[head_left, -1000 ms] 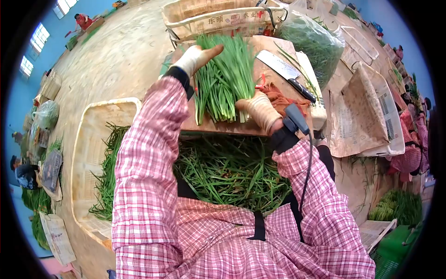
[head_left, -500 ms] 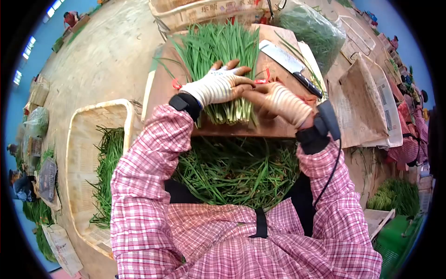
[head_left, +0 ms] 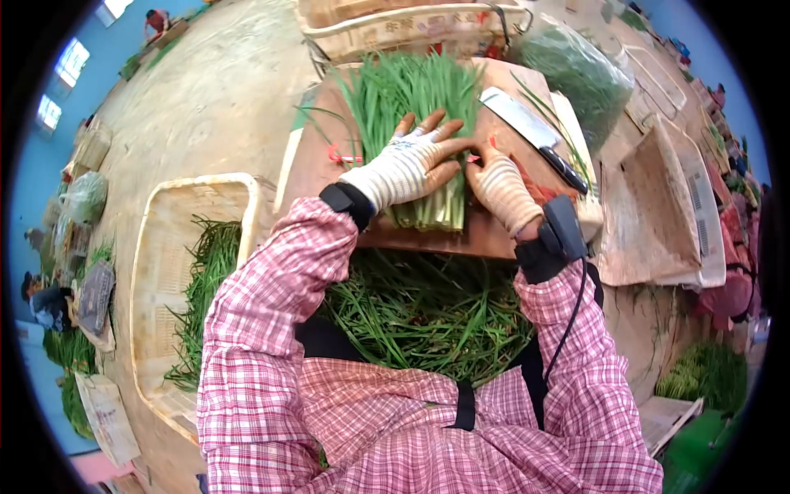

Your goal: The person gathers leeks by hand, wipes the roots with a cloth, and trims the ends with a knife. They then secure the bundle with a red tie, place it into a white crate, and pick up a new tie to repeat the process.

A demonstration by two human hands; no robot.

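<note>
A thick bunch of garlic chives (head_left: pixel 415 86) lies on a brown board (head_left: pixel 317 156), leaves away from me and pale cut ends (head_left: pixel 436 212) towards me. My left hand (head_left: pixel 403 165), in a striped white glove with brown fingertips, lies flat across the bunch with its fingers spread. On the bunch's right side, my gloved right hand (head_left: pixel 504 189) has its fingers curled, and a bit of red tie (head_left: pixel 493 142) shows at their tips. Another red end (head_left: pixel 341 156) sticks out left of the bunch. What runs beneath the chives is hidden.
A kitchen knife (head_left: pixel 527 123) lies on the board's right, beside several reddish strips (head_left: pixel 533 185). Loose leaves (head_left: pixel 436 317) fill the space below the board. A cream crate (head_left: pixel 148 272) with chives stands left; a plastic bag of greens (head_left: pixel 576 70) and another crate (head_left: pixel 403 29) stand beyond.
My right hand has moved slightly away from my left fingers and turned more upright. My left fingers have spread wider over the bunch. The whole view has shifted a little.
</note>
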